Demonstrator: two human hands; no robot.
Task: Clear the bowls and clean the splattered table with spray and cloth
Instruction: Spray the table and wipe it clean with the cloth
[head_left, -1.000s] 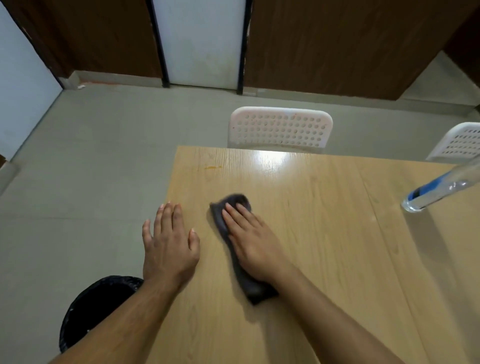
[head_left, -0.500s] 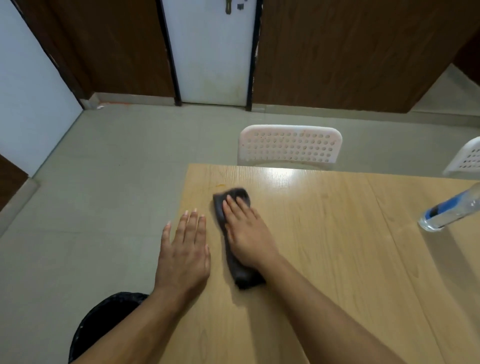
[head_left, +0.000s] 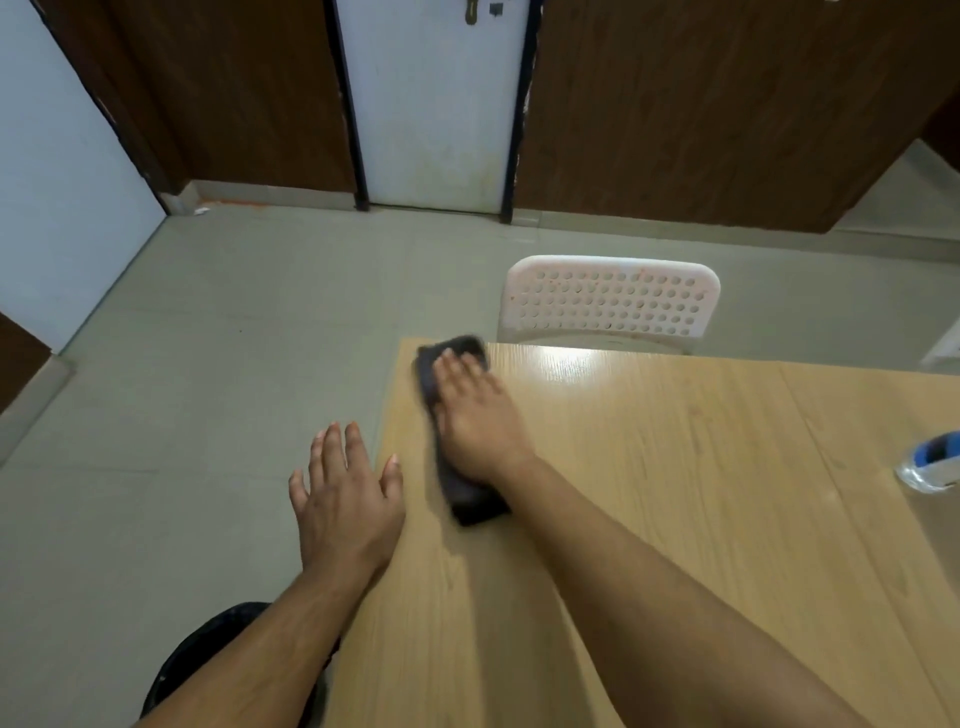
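Observation:
A dark folded cloth (head_left: 467, 501) lies on the light wooden table (head_left: 649, 493), reaching up to the table's far left corner. My right hand (head_left: 475, 415) presses flat on the cloth with straight fingers. My left hand (head_left: 345, 493) rests flat and open on the table's left edge, its fingers hanging over the floor. At the right edge of the view, a clear bottle with a blue label (head_left: 932, 465) shows only its lower part. No bowls are in view.
A white perforated chair (head_left: 610, 301) stands tucked at the table's far side; part of a second one (head_left: 943, 351) shows at the right. A black bin (head_left: 223, 660) sits on the floor under my left forearm. Grey floor lies to the left.
My right hand has pushed the cloth away from me to the far left corner, over the orange stain that showed there. My left hand has stayed on the table edge.

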